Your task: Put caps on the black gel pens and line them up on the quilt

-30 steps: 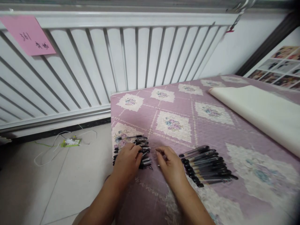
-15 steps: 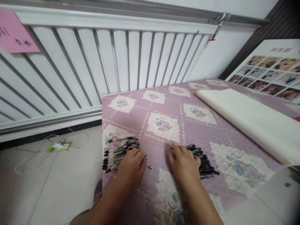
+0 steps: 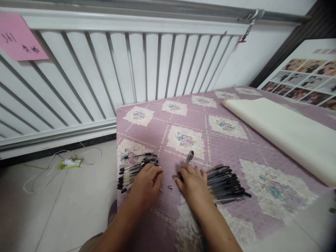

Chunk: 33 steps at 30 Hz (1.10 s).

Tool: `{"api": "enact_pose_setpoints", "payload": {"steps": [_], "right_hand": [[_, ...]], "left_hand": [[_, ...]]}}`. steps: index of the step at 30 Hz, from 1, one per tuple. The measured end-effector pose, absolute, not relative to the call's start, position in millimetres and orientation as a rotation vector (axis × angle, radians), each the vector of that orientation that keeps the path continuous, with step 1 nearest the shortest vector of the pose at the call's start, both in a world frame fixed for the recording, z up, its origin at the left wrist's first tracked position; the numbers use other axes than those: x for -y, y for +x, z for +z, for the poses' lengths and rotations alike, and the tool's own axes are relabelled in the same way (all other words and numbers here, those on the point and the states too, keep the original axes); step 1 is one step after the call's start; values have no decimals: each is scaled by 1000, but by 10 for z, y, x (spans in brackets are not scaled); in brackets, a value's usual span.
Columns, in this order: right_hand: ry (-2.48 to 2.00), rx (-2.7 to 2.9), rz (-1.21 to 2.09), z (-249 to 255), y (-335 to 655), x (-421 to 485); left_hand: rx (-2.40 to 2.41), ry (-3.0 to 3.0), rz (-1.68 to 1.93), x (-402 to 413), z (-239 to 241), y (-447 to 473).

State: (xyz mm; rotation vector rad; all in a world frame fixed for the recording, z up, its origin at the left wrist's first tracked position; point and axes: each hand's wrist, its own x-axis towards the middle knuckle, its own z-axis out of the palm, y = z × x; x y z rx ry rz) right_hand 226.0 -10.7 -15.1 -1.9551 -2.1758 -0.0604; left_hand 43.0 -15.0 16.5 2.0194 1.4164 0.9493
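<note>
My left hand (image 3: 146, 183) rests with curled fingers on a row of clear-barrelled black pens (image 3: 131, 168) at the left edge of the purple floral cloth (image 3: 189, 122). My right hand (image 3: 193, 182) is closed round a capped black pen (image 3: 189, 156) whose end sticks up and away above my fingers. A second bundle of capped black pens (image 3: 227, 184) lies just right of that hand. A tiny dark piece (image 3: 169, 187) lies on the cloth between my hands.
A roll of cream paper (image 3: 283, 131) lies across the far right of the cloth. A white radiator (image 3: 105, 77) with a pink note (image 3: 19, 38) stands behind. A cable and a small green card (image 3: 69, 163) lie on the floor at left. A photo sheet (image 3: 307, 78) leans at far right.
My right hand has come back left from the right bundle with one pen in its fingers. The left hand has stayed on the left row. The view has shifted slightly.
</note>
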Motion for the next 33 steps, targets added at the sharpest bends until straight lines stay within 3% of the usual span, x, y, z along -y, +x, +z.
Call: {"api": "enact_pose_setpoints", "payload": {"steps": [16, 24, 33], "right_hand": [[-2017, 2072, -58, -144, 2151, 72], [-1472, 1789, 413, 11, 1986, 133], [-1244, 1742, 804, 54, 1683, 299]], "left_hand": [[-1452, 1693, 996, 120, 128, 390], [-1257, 1106, 1019, 79, 124, 372], [-935, 676, 1159, 67, 135, 399]]}}
